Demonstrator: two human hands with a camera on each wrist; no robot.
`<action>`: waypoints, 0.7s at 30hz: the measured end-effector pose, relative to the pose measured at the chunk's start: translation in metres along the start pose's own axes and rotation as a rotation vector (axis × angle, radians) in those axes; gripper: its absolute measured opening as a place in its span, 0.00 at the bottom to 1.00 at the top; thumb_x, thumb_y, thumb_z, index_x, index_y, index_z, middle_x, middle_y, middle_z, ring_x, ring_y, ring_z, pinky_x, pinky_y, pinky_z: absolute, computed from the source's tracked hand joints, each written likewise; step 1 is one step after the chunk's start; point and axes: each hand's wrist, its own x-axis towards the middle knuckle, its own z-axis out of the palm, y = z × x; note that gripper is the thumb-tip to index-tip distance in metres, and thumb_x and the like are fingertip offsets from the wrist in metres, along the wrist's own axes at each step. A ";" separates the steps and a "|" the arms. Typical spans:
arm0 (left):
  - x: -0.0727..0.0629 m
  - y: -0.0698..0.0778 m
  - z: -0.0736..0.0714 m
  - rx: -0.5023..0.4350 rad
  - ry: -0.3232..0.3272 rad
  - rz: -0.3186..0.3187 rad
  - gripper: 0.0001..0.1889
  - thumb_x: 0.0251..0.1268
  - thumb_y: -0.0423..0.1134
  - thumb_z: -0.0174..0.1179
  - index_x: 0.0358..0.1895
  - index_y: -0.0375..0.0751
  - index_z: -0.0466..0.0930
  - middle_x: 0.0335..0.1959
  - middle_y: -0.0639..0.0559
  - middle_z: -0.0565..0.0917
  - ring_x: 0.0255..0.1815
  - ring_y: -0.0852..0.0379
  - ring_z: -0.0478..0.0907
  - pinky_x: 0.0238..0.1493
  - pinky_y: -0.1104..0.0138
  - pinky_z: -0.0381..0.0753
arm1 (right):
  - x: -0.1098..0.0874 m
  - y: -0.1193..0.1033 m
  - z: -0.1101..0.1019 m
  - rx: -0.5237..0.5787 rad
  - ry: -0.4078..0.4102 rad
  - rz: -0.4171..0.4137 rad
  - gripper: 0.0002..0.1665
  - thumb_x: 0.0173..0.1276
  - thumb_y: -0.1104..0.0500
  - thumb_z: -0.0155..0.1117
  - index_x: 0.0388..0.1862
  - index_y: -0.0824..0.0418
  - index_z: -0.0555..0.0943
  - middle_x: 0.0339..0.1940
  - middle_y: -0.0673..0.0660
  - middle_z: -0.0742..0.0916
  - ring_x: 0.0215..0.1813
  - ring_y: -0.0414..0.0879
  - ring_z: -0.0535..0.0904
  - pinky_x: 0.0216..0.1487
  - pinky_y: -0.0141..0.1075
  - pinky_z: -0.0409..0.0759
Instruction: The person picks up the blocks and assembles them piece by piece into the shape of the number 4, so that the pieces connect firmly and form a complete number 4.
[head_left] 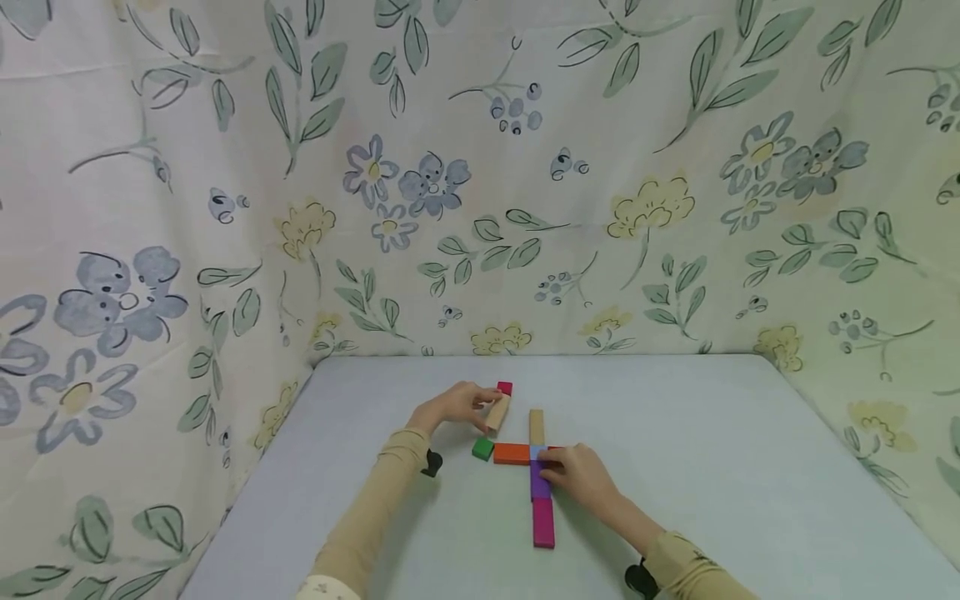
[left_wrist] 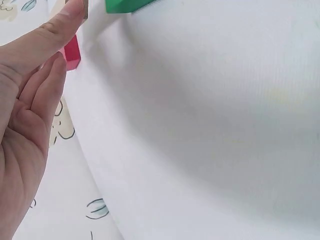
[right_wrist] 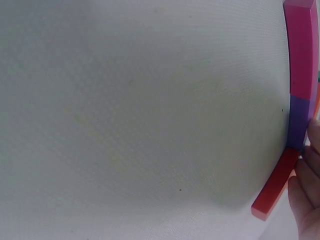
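My left hand (head_left: 459,403) pinches a plain wooden block (head_left: 498,413) between thumb and fingers, at the back left of the arrangement. A small red block (head_left: 505,387) shows at that block's far end. My right hand (head_left: 581,475) rests its fingertips on a cross of blocks, at the light blue block (head_left: 536,452) and purple block (head_left: 540,483). Its fingers partly cover a red block (right_wrist: 276,184) on the right arm. An orange block (head_left: 512,454) forms the left arm, another plain wooden block (head_left: 536,427) the far arm. Nearest is a magenta block (head_left: 543,523).
A green block (head_left: 483,449) lies just left of the orange one. All of it sits on a white table (head_left: 712,467) with its far edge against a floral curtain (head_left: 465,183). More of the curtain hangs at the left and right sides.
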 end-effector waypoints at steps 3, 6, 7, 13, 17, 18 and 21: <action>-0.003 0.001 -0.006 0.008 0.001 0.009 0.37 0.50 0.34 0.71 0.67 0.46 0.69 0.71 0.52 0.67 0.64 0.50 0.72 0.62 0.61 0.74 | 0.000 0.000 0.000 -0.004 -0.001 -0.003 0.15 0.54 0.61 0.72 0.42 0.62 0.87 0.36 0.56 0.90 0.38 0.46 0.86 0.40 0.36 0.83; -0.006 0.000 -0.013 0.024 0.003 0.021 0.36 0.51 0.34 0.70 0.67 0.45 0.68 0.71 0.50 0.66 0.64 0.49 0.73 0.61 0.62 0.74 | 0.000 0.000 -0.001 0.000 0.001 -0.010 0.15 0.55 0.61 0.72 0.42 0.63 0.87 0.36 0.57 0.90 0.38 0.46 0.86 0.40 0.36 0.83; -0.007 -0.001 -0.015 0.030 0.005 0.026 0.36 0.51 0.34 0.70 0.67 0.45 0.68 0.71 0.50 0.66 0.63 0.49 0.74 0.61 0.62 0.74 | -0.001 0.000 -0.001 0.003 0.001 -0.013 0.15 0.55 0.61 0.72 0.42 0.63 0.87 0.36 0.57 0.90 0.38 0.46 0.86 0.40 0.36 0.83; -0.012 0.000 -0.027 0.011 0.005 0.030 0.36 0.49 0.32 0.71 0.66 0.44 0.70 0.71 0.47 0.67 0.62 0.47 0.75 0.59 0.62 0.76 | 0.000 0.001 -0.001 0.014 0.003 -0.006 0.15 0.55 0.61 0.72 0.42 0.63 0.87 0.37 0.57 0.90 0.39 0.46 0.86 0.41 0.36 0.83; -0.015 -0.001 -0.030 0.002 0.003 0.021 0.36 0.48 0.32 0.72 0.65 0.44 0.71 0.70 0.48 0.69 0.60 0.50 0.77 0.57 0.65 0.77 | 0.000 0.001 0.000 0.002 0.009 -0.013 0.14 0.55 0.61 0.72 0.42 0.63 0.87 0.37 0.57 0.90 0.40 0.46 0.86 0.41 0.37 0.83; -0.015 -0.001 -0.030 -0.008 0.004 0.022 0.36 0.47 0.31 0.72 0.65 0.44 0.72 0.69 0.48 0.69 0.60 0.50 0.77 0.57 0.65 0.78 | 0.000 0.001 0.000 0.003 0.011 -0.014 0.14 0.55 0.61 0.72 0.42 0.63 0.87 0.37 0.57 0.90 0.40 0.47 0.86 0.41 0.37 0.83; -0.016 -0.002 -0.029 -0.049 -0.006 0.015 0.36 0.45 0.30 0.73 0.64 0.43 0.72 0.69 0.47 0.69 0.60 0.50 0.77 0.56 0.65 0.78 | -0.001 0.001 -0.001 -0.006 0.022 -0.027 0.14 0.55 0.62 0.72 0.41 0.64 0.87 0.36 0.57 0.90 0.39 0.47 0.86 0.41 0.37 0.83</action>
